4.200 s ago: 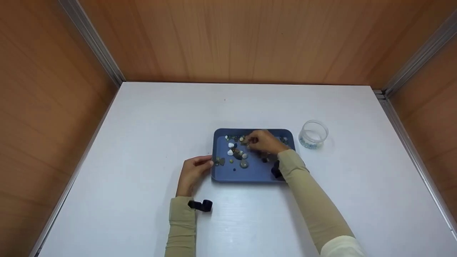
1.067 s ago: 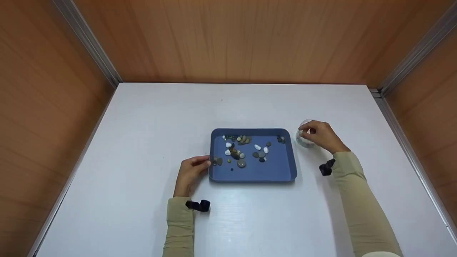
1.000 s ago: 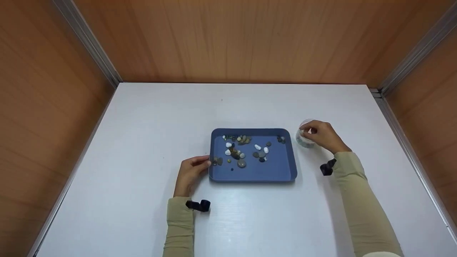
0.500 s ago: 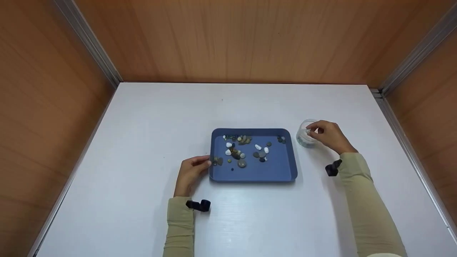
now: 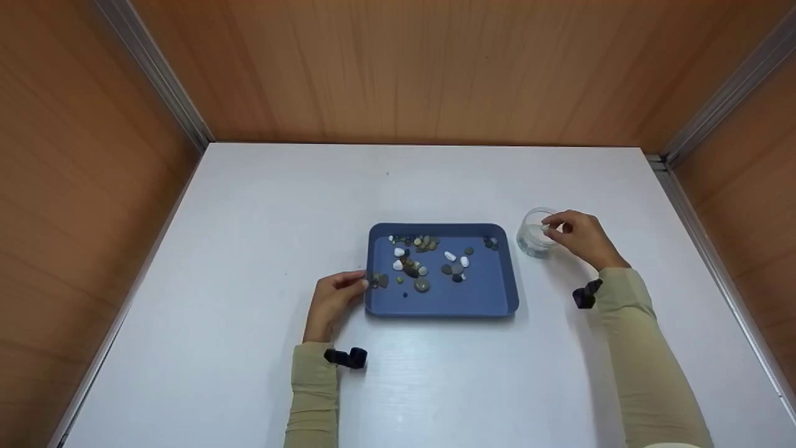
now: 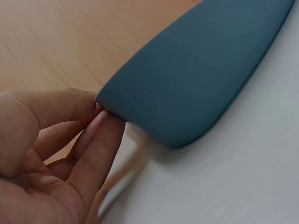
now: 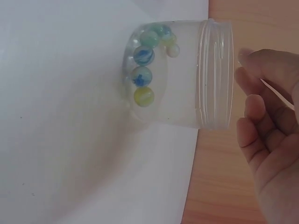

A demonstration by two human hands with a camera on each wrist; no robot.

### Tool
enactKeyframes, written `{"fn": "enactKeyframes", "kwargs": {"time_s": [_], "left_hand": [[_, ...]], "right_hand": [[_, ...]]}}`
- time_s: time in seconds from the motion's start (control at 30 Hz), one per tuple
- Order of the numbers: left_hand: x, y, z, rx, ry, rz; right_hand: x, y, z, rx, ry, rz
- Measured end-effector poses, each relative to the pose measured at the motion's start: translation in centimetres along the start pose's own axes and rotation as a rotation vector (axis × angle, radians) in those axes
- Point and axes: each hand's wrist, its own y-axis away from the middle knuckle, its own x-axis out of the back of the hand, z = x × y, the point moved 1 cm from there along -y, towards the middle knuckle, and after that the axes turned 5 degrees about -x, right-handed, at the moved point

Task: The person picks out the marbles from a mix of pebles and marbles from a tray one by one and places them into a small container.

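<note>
The left hand (image 5: pixel 329 302) pinches the near-left corner of the blue tray (image 5: pixel 482 300) between thumb and fingers (image 6: pixel 100 140); the tray lies flat at mid-table with a scatter of white, grey and brown pebbles (image 5: pixel 423 264) in its far half. Just right of the tray stands a clear jar (image 5: pixel 533 233) with a threaded rim, a few blue, green and yellow marbles (image 7: pixel 142 65) on its bottom. The right hand (image 5: pixel 581 236) hovers at the jar's mouth, fingers loosely curled, holding nothing that shows. Beyond them the white table (image 5: pixel 311 186) runs to wood-panel walls (image 5: pixel 398 68). Four seconds ago the right hand was in the tray among the pebbles; half a second ago it was already at the jar
</note>
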Motion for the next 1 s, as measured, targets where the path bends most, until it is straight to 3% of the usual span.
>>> {"fn": "enactKeyframes", "kwargs": {"time_s": [0.4, 1.0], "left_hand": [[0.12, 0.16, 0.16, 0.008, 0.046, -0.022], [0.14, 0.12, 0.24, 0.006, 0.010, -0.017]], "right_hand": [[0.64, 0.34, 0.53, -0.022, 0.011, 0.006], [0.68, 0.55, 0.90, -0.056, 0.006, -0.001]]}}
